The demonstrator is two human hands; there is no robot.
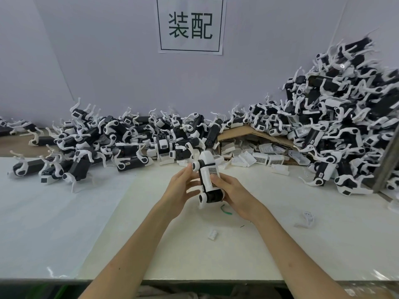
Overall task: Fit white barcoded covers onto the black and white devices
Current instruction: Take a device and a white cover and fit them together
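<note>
I hold one black and white device above the middle of the table, its white barcoded cover lying on top. My left hand grips the device's left side with fingers curled round it. My right hand holds the right side, its thumb pressing on the cover's label. More loose white covers lie in and around a cardboard box behind. Piles of devices fill the back left and the right.
The white table carries a small white part, a green wire scrap and a loose white leg piece. A clear plastic sheet covers its left side. A paper sign hangs on the wall.
</note>
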